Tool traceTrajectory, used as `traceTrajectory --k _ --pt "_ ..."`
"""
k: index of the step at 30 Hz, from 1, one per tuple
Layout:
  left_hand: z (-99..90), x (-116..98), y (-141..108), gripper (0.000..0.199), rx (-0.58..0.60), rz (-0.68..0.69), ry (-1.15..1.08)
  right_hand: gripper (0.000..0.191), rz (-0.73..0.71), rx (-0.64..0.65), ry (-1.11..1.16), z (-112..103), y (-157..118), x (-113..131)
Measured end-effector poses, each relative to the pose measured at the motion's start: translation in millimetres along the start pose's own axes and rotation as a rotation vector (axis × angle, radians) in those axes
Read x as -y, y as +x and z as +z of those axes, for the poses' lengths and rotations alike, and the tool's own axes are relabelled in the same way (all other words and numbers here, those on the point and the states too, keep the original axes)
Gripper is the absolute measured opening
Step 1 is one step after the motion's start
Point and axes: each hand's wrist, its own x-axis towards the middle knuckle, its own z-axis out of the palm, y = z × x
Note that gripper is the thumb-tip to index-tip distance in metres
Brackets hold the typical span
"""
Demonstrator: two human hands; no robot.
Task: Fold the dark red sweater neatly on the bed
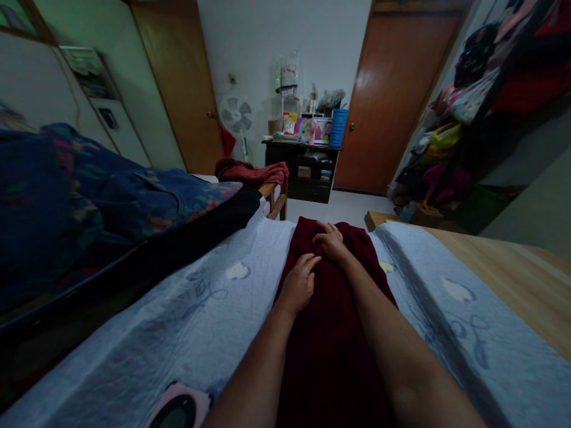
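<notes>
A dark red cloth (332, 345) lies lengthwise on the light blue patterned bed cover (241, 297), running from the bottom of the view toward the bed's far edge. My left hand (300, 282) rests on its left part with the fingers apart, pointing forward. Just beyond and to the right, my right hand (331, 242) lies on the cloth near its far end, fingers spread and slightly bent. The two hands are close together, and neither holds anything that I can see.
Blue floral fabric (134, 196) is heaped at the left. A pink device (178, 407) lies at the bottom. Reddish cloth (252, 172) hangs over a wooden frame ahead. Farther back stand a white fan (236, 116) and a dark cabinet (307, 189); wooden boards (513, 267) border the right.
</notes>
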Motion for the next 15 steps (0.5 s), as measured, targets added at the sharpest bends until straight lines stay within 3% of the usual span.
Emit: traceTrajectory --k 6,9,15 --pt "1.9 1.3 1.0 0.047 -0.039 -0.054 0.046 0.03 -0.116 -0.175 -0.001 -8.0 0.8 0.3" --pt "2.3 0.8 1.5 0.047 -0.073 -0.095 0.076 0.032 -0.179 -0.16 -0.009 -10.4 2.5 3.4" --pt "2.2 1.1 1.2 0.049 -0.075 -0.115 0.089 0.031 -0.118 -0.115 -0.105 -5.6 1.4 10.6"
